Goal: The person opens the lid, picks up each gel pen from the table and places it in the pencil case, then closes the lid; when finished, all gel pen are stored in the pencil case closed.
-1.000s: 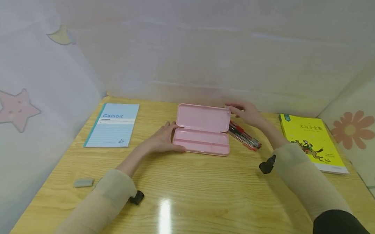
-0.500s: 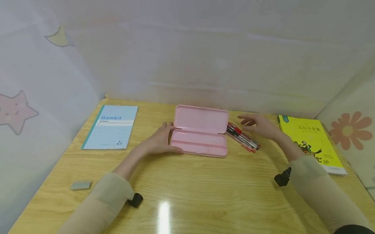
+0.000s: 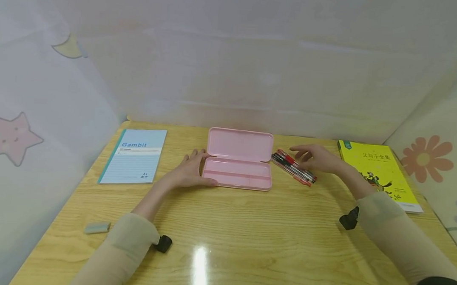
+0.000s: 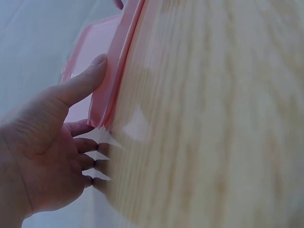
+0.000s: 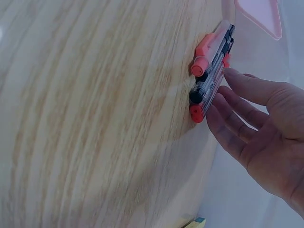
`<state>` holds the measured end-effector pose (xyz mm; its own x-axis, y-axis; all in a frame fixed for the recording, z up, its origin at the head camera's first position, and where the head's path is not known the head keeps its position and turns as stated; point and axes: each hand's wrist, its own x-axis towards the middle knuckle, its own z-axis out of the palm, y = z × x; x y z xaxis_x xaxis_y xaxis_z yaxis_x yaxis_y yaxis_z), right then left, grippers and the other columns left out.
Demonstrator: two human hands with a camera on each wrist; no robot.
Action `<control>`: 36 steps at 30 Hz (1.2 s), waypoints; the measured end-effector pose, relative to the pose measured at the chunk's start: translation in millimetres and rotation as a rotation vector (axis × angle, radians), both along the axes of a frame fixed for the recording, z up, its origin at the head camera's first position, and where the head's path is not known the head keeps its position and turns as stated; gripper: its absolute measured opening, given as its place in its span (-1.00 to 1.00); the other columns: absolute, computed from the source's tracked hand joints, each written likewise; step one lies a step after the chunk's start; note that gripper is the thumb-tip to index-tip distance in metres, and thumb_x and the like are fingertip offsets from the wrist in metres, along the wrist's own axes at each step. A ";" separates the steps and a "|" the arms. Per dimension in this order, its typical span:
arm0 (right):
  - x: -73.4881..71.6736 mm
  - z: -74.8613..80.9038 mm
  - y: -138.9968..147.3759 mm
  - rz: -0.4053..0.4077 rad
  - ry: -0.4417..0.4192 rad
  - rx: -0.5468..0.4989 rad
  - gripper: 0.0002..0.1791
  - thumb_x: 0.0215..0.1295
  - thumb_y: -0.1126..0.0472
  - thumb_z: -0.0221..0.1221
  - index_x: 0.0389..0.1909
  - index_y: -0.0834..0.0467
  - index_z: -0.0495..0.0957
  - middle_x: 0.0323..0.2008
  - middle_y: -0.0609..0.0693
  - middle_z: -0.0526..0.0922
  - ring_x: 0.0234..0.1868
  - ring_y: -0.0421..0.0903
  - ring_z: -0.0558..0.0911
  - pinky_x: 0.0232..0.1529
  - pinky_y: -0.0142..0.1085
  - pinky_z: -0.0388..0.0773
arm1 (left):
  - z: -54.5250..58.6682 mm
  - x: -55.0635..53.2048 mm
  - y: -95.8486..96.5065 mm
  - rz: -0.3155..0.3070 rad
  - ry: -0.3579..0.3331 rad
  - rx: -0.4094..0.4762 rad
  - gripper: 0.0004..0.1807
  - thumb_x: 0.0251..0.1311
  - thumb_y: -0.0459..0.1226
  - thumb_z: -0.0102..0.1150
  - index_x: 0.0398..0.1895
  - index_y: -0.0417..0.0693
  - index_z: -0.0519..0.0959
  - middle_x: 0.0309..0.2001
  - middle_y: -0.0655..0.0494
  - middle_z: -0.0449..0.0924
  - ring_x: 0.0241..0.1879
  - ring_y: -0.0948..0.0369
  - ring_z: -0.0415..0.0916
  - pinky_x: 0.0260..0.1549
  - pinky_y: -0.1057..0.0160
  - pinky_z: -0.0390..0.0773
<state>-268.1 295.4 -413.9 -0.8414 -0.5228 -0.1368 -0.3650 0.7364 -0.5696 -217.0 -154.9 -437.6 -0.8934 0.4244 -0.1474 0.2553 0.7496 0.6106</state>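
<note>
A pink pencil case [image 3: 237, 180] lies with its lid [image 3: 240, 144] folded back, its tray split by thin dividers. My left hand [image 3: 186, 173] grips its left end, thumb on the front edge and fingers round the side and back. In the left wrist view the thumb [image 4: 85, 83] presses the case's front wall [image 4: 111, 90]. To the right of the case, several pens [image 3: 294, 168] with red and black caps lie in a slanted bundle. My right hand [image 3: 319, 159] hovers just beside them, fingers loosely bent; the right wrist view shows the thumb [image 5: 247, 85] close to the pens, holding nothing.
A light-blue notebook [image 3: 134, 155] lies on the left of the wooden table [image 3: 247, 237]. A small grey block [image 3: 97, 227] is nearer, at the left. A yellow book [image 3: 376, 170] lies at the right. Printed fabric [image 3: 231, 74] hangs behind the table.
My left hand has shifted the pencil case slightly left, away from the pens. My right hand has left the lid's right corner and moved right and down to beside the pens.
</note>
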 end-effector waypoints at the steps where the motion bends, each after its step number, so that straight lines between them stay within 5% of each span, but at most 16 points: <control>1: 0.0 0.0 -0.4 0.002 0.000 0.004 -0.32 0.34 0.31 0.32 0.46 0.26 0.37 0.12 0.27 0.68 0.04 0.14 0.70 0.10 0.03 0.71 | 0.3 -0.1 -0.3 -0.002 -0.002 0.000 0.10 0.08 0.20 0.45 0.57 -0.05 0.15 0.67 -0.30 -0.18 0.65 -0.33 -0.40 0.58 -0.42 -0.29; 17: 5.7 -0.6 -4.2 0.029 -0.010 0.050 -0.37 0.31 0.44 0.29 0.41 0.28 0.43 0.02 0.25 0.70 -0.02 0.14 0.72 0.02 -0.01 0.76 | 2.1 2.5 -3.9 -0.022 -0.047 -0.033 0.11 0.09 0.21 0.44 0.60 -0.04 0.13 0.68 -0.27 -0.25 0.63 -0.37 -0.42 0.54 -0.48 -0.21; 27: 5.0 1.2 -3.4 0.074 -0.017 0.037 -0.38 0.32 0.40 0.31 0.40 0.32 0.43 -0.12 0.18 0.71 -0.13 0.03 0.70 -0.11 -0.24 0.72 | 6.1 5.7 -3.7 -0.026 -0.013 -0.043 0.08 0.08 0.16 0.47 0.55 -0.13 0.18 0.64 -0.36 -0.12 0.64 -0.36 -0.35 0.59 -0.40 -0.25; 36: 2.0 2.8 2.3 0.090 -0.033 0.008 -0.39 0.34 0.38 0.29 0.40 0.36 0.42 -0.11 0.20 0.72 -0.11 0.07 0.74 -0.12 -0.22 0.73 | 9.0 4.1 -3.7 -0.026 -0.014 -0.067 0.10 0.09 0.18 0.46 0.57 -0.10 0.15 0.65 -0.35 -0.13 0.64 -0.35 -0.35 0.58 -0.41 -0.25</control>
<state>-266.1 297.8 -411.1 -0.7861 -0.5949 -0.1677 -0.4112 0.7059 -0.5767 -212.9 -158.6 -428.7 -0.8800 0.4358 -0.1887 0.2666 0.7822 0.5631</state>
